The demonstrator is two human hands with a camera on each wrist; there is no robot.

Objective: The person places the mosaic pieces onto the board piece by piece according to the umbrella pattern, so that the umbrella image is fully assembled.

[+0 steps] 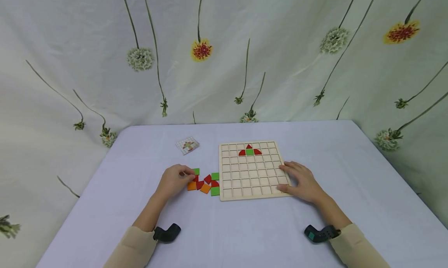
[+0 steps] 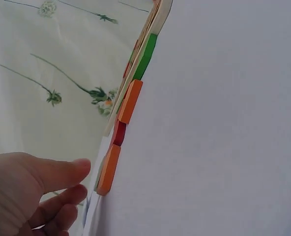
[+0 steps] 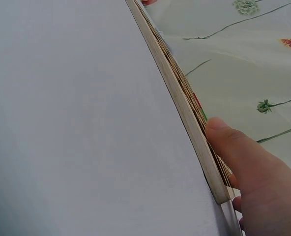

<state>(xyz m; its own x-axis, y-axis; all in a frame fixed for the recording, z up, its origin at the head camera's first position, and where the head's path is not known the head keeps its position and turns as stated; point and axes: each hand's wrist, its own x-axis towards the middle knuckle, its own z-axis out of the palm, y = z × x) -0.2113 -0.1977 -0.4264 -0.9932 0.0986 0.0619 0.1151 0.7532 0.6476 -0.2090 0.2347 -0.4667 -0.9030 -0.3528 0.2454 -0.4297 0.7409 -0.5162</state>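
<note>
In the head view a wooden grid board [image 1: 252, 174] lies mid-table, with red pieces around a green square [image 1: 249, 152] in its upper rows. The left hand [image 1: 174, 180] is at the loose pieces left of the board, fingertips by a red piece [image 1: 196, 178]. In the left wrist view the left hand [image 2: 42, 187] has thumb and fingers apart beside an orange piece [image 2: 109, 169], and no piece shows between them. The right hand [image 1: 303, 182] rests spread on the board's right edge; in the right wrist view its thumb [image 3: 229, 142] lies over the board's rim [image 3: 194, 128].
Loose green, red and orange pieces [image 1: 205, 188] lie against and beside the board's left side. A small pattern card [image 1: 187, 145] is at the back left of the white table [image 1: 252, 237]. Behind hangs a flowered cloth [image 1: 217, 81].
</note>
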